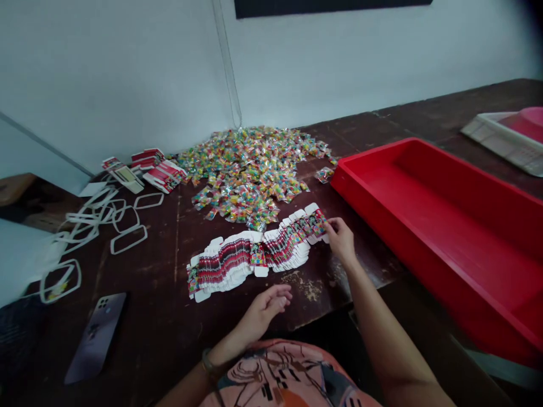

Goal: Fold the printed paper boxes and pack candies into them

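A phone (pixel 97 338) lies far left; the fanned row of flat cartons (pixel 250 257) stretches across the table's middle, below the sweet pile (pixel 254 169); the left hand (pixel 265 308) rests just beside it, loosely curled, empty; the right hand (pixel 341 240), narrow, nips the row's right end, beside the red tray (pixel 445 226); the step looks like freeing one carton, which calls for peeling it from the overlap.

Red tray (pixel 424 186), multicoloured sweets (pixel 250 169), red-and-white cartons (pixel 254 254) (dark brown table (pixel 148 316))
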{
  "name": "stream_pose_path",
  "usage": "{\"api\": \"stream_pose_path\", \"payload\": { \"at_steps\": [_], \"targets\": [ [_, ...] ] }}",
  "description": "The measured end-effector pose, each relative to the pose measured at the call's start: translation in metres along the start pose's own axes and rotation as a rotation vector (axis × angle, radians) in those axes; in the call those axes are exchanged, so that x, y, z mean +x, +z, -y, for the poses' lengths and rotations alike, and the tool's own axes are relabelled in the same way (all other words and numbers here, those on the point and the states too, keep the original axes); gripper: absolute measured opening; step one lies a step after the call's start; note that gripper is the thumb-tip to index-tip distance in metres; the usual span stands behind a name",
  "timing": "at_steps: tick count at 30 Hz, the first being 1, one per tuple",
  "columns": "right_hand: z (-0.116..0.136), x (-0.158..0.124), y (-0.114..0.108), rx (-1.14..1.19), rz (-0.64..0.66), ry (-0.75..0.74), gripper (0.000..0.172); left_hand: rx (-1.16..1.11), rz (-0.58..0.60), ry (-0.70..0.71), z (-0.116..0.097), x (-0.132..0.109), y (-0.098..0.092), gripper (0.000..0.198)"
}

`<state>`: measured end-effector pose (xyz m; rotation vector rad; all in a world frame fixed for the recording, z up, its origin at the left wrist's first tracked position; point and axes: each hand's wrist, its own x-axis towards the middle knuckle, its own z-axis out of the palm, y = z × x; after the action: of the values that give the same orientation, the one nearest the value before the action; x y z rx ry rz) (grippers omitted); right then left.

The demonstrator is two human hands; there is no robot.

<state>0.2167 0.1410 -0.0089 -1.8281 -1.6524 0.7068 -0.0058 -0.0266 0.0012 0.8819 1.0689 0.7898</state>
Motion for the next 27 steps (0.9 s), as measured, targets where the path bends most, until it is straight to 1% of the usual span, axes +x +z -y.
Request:
{"api": "stream_pose_path", "payload": {
  "at_steps": [2,3,4,5,6,8,9,10,12,13,16,18,20,21,22,23,25,27],
  "targets": [
    [0.013,-0.045,0.007,0.121,0.127,-0.077,0.03,-0.101,-0.103,0.073,-0.004,0.003,0.0,0.05],
    [0.02,-0.07,0.012,0.233,0.264,-0.153,0.029,-0.157,-0.144,0.081,-0.004,0.005,0.0,0.051],
    [0.027,-0.093,0.017,0.304,0.364,-0.231,0.026,-0.216,-0.176,0.063,-0.005,0.006,-0.001,0.051],
    [0.034,-0.112,0.02,0.321,0.384,-0.308,0.023,-0.273,-0.204,0.031,-0.004,0.007,-0.001,0.049],
    [0.039,-0.125,0.021,0.306,0.36,-0.389,0.024,-0.327,-0.222,-0.011,-0.003,0.007,-0.001,0.046],
    [0.048,-0.135,0.019,0.172,0.241,-0.549,0.03,-0.4,-0.207,-0.092,0.0,0.005,-0.002,0.041],
    [0.05,-0.133,0.017,0.108,0.218,-0.634,0.032,-0.407,-0.177,-0.125,0.001,0.003,-0.002,0.038],
    [0.053,-0.129,0.015,0.067,0.237,-0.712,0.031,-0.402,-0.141,-0.157,0.002,0.001,-0.002,0.036],
    [0.056,-0.12,0.012,0.07,0.359,-0.803,0.026,-0.378,-0.071,-0.223,0.003,-0.004,-0.001,0.031],
    [0.058,-0.117,0.011,0.101,0.424,-0.803,0.022,-0.363,-0.051,-0.246,0.003,-0.007,0.0,0.028],
    [0.062,-0.112,0.011,0.184,0.61,-0.717,0.011,-0.324,0.008,-0.299,-0.001,-0.014,0.0,0.019],
    [0.063,-0.108,0.009,0.241,0.8,-0.674,0.011,-0.273,0.144,-0.293,-0.006,-0.017,-0.002,0.016],
    [0.062,-0.103,0.006,0.335,1.023,-0.635,0.018,-0.156,0.303,-0.241,-0.01,-0.02,-0.006,0.018],
    [0.062,-0.101,0.005,0.39,1.105,-0.605,0.021,-0.074,0.329,-0.201,-0.01,-0.021,-0.008,0.019],
    [0.061,-0.1,0.004,0.432,1.146,-0.571,0.022,0.008,0.301,-0.161,-0.009,-0.021,-0.009,0.021],
    [0.06,-0.102,0.004,0.458,1.134,-0.531,0.022,0.073,0.22,-0.13,-0.006,-0.021,-0.01,0.022],
    [0.057,-0.111,0.007,0.464,1.009,-0.443,0.019,0.156,0.028,-0.095,0.004,-0.02,-0.009,0.025],
    [0.053,-0.125,0.013,0.456,0.862,-0.362,0.012,0.217,-0.116,-0.054,0.015,-0.021,-0.007,0.024]
  ]
}}
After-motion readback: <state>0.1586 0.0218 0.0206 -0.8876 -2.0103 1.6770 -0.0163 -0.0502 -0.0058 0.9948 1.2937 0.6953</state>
